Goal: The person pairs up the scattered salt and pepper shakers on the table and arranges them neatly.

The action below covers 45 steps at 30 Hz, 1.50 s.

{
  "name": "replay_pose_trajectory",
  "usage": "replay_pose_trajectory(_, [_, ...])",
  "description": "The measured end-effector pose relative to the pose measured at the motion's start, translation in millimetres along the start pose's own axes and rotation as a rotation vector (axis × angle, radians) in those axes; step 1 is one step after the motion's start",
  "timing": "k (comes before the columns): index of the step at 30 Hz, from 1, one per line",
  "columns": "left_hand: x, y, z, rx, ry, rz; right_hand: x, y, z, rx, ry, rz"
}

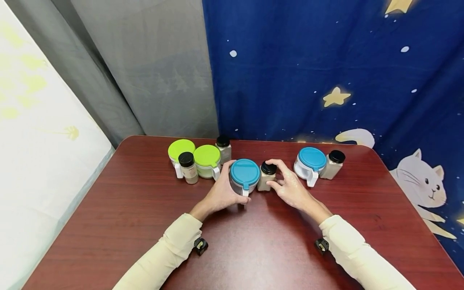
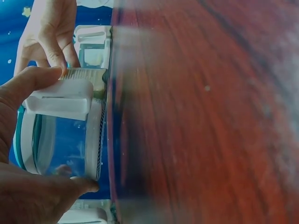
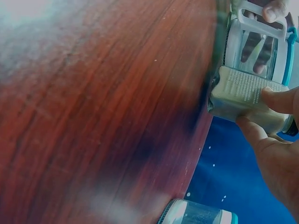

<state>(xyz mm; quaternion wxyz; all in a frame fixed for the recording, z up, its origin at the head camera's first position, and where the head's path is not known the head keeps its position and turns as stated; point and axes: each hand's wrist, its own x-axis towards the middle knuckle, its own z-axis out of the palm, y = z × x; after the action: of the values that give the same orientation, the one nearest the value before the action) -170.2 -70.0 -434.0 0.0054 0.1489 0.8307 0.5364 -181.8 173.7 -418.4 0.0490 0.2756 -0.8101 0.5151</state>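
Note:
My left hand grips a clear jar with a blue lid, its thumb near the front and its fingers around the left side. The jar's white handle points toward me. Just right of it stands a square seasoning bottle with a black cap, full of pale powder. My right hand holds this bottle between thumb and fingers. In the right wrist view, the thumb lies on the bottle's printed label. Both containers are upright and side by side on the table.
Left of my hands stand two green-lidded jars, a round black-capped shaker and another black-capped bottle. To the right are a second blue-lidded jar and a square bottle. Curtains hang behind the brown table.

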Motion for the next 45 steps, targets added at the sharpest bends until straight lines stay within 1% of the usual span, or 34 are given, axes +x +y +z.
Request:
replay_pose_trajectory(6, [2.7,-0.4,1.9,-0.046,-0.005,-0.015,-2.5,2.8,-0.6,0.013,0.008,0.004])
replay_pose_trajectory(9, [8.4,0.6,3.6,-0.055,-0.002,-0.018,-2.6,4.4,-1.4,0.019,0.016,0.001])
replay_pose_trajectory(12, [15.1,0.8,6.2,-0.046,0.002,-0.028,-3.0,6.5,-2.8,0.013,0.015,0.015])
replay_pose_trajectory(15, [20.7,-0.6,9.1,-0.046,0.011,-0.023,-1.9,8.9,-3.9,0.005,0.011,0.024])
replay_pose_trajectory(23, [30.0,-3.5,15.1,-0.080,0.011,-0.031,3.9,14.4,-5.6,-0.009,0.039,0.015])
replay_pose_trajectory(29, [38.9,0.9,14.4,-0.084,0.013,-0.046,11.3,14.5,-10.6,-0.010,0.059,0.019])
replay_pose_trajectory(32, [44.6,3.0,14.3,-0.091,0.028,-0.046,17.9,16.0,-12.8,-0.004,0.068,0.017])
replay_pose_trajectory(35, [49.8,2.4,15.2,-0.105,0.040,-0.050,22.6,18.3,-13.6,-0.010,0.075,0.034])
replay_pose_trajectory(38, [54.4,-1.2,17.7,-0.111,0.032,-0.071,23.9,19.3,-13.1,-0.029,0.088,0.057])
replay_pose_trajectory(41, [58.1,-5.2,19.7,-0.119,0.015,-0.094,23.9,11.7,-12.3,-0.045,0.101,0.067])
replay_pose_trajectory(45, [59.4,-7.9,19.7,-0.131,-0.013,-0.109,22.6,-7.1,-12.1,-0.054,0.109,0.081])
